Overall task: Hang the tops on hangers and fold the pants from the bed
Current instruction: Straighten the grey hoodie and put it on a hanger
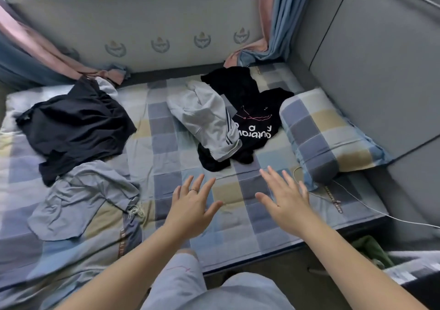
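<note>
Clothes lie loose on the checked bed sheet (164,143). Pale grey pants with dark side stripes (204,119) lie crumpled across a black top with white lettering (257,119) at the middle right. A dark navy garment (76,124) is spread at the left, and a grey-blue garment with a drawstring (81,202) lies in front of it. My left hand (192,205) and my right hand (285,197) hover side by side above the sheet, fingers spread and straight, holding nothing. Both are just short of the grey pants. No hangers are in view.
A checked pillow (326,133) lies at the right against a grey padded headboard (381,59). A white cable (371,209) runs over the bed's right corner. Pink and blue curtains (271,24) hang at the far wall. The bed's front edge (250,259) is close to my legs.
</note>
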`<state>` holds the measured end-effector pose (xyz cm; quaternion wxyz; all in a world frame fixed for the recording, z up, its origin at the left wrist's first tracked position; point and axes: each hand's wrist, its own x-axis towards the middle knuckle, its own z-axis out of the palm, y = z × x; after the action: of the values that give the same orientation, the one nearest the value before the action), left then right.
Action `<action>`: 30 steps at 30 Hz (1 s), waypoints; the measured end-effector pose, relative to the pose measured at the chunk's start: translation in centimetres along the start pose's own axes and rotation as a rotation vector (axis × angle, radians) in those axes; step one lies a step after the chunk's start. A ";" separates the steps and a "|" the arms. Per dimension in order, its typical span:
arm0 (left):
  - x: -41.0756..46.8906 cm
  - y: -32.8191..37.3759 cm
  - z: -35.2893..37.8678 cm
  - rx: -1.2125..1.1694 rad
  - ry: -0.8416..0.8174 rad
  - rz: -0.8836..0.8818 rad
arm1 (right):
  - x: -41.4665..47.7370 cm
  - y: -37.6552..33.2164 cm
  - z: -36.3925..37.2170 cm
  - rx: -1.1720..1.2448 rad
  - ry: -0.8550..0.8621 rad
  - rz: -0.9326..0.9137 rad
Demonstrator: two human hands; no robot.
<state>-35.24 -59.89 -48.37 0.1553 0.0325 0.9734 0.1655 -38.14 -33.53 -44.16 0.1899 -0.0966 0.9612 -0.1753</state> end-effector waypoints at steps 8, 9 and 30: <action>13.7 -9.5 1.4 -0.054 0.051 -0.017 | 13.1 -2.1 4.9 -0.016 -0.031 0.046; 15.4 -11.4 1.9 -0.056 0.046 -0.020 | 15.2 -2.9 5.6 -0.022 -0.026 0.049; 35.5 -25.8 -1.7 -0.209 -0.020 -0.257 | 43.5 -9.5 7.3 -0.183 -0.132 0.027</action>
<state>-69.75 -80.72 -65.76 0.1872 -0.1069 0.9454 0.2445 -73.67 -55.46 -61.30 0.2454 -0.1119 0.9598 -0.0774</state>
